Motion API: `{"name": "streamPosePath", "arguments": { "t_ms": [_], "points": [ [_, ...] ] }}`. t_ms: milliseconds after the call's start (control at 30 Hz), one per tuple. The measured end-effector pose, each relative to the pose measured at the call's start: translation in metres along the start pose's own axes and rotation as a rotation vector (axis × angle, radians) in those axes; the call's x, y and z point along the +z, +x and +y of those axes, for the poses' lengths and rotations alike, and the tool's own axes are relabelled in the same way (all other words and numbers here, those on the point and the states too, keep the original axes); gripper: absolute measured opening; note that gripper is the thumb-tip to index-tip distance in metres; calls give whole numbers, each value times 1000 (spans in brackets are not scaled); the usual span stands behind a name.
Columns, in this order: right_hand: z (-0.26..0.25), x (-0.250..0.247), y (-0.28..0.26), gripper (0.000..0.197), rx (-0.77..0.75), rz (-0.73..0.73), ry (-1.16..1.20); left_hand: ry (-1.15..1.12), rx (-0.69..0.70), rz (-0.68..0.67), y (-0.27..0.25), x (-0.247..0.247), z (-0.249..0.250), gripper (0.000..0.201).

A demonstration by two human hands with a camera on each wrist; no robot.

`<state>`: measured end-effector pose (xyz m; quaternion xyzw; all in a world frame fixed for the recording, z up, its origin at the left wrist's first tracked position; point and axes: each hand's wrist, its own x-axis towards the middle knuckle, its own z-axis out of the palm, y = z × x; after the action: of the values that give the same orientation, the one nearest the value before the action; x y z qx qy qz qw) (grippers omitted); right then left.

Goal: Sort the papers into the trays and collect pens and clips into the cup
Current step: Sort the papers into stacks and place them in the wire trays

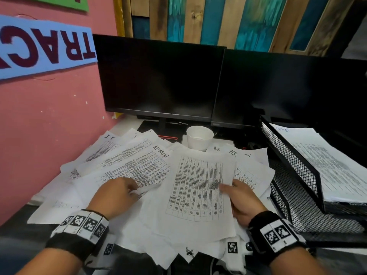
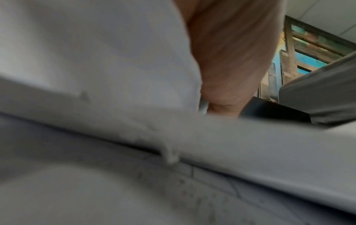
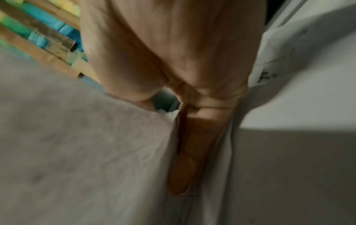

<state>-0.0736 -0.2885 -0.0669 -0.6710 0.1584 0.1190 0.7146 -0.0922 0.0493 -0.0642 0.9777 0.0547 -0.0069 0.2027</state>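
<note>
Printed sheets [image 1: 127, 161] lie in a loose heap across the desk, some hand-marked I.T, ADMIN or HR. My right hand [image 1: 228, 190] pinches the right edge of the top table-printed sheet [image 1: 198, 185], thumb on top; the right wrist view shows that sheet [image 3: 77, 137] between thumb and fingers [image 3: 192, 144]. My left hand [image 1: 127, 192] rests curled on the heap, gripping a slender white thing [image 1: 151, 187], too blurred to tell pen from paper edge. The left wrist view shows only the hand [image 2: 231, 60] against blurred white paper [image 2: 96, 53]. A white paper cup [image 1: 199, 138] stands upright behind the heap.
Black mesh stacked trays [image 1: 294, 155] stand at the right; the upper one holds printed papers [image 1: 327, 165], the lower tray [image 1: 309, 211] shows bare mesh. Two dark monitors [image 1: 158, 76] close off the back. A pink wall [image 1: 49, 126] bounds the left.
</note>
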Motion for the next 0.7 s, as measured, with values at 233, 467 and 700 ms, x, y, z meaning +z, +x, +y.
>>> {"name": "streamPosePath", "arguments": {
  "t_ms": [233, 467, 700],
  "points": [
    [-13, -17, -6, 38, -62, 54, -112, -54, -108, 131, 1, -28, -16, 29],
    [-19, -30, -19, 39, -64, 122, -28, -130, -144, 315, 2, -54, -33, 14],
    [-16, -14, -21, 41, -114, 158, 55, -248, 41, 303, 3, -32, 13, 20]
  ]
}}
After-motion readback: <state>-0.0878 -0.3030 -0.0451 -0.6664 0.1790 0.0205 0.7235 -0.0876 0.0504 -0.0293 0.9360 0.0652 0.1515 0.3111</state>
